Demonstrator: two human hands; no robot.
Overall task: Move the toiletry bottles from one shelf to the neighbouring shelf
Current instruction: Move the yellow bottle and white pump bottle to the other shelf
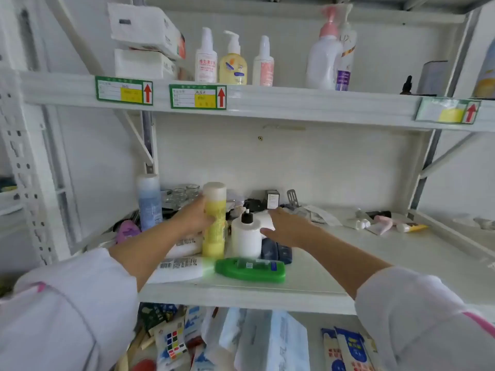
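My left hand [193, 217] grips a tall yellow bottle [214, 223] with a pale cap, upright on the middle shelf [316, 269]. My right hand [288, 227] is open, fingers spread, beside a white bottle with a black pump [246, 236] and touching a white object behind it. A green bottle [250, 269] and a white tube [179, 269] lie flat at the shelf front. A blue spray can [149, 202] stands at the left. On the upper shelf [294, 103] stand three pump bottles [233, 61] and a pink-topped white bottle [324, 54].
Tissue packs [146, 41] are stacked on the upper shelf at left. Small tubes [385, 224] lie at the middle shelf's right. Glass jars [182, 194] and dark clutter sit at the back. Packets [267, 341] fill the lower shelf. A perforated upright [24, 170] stands left.
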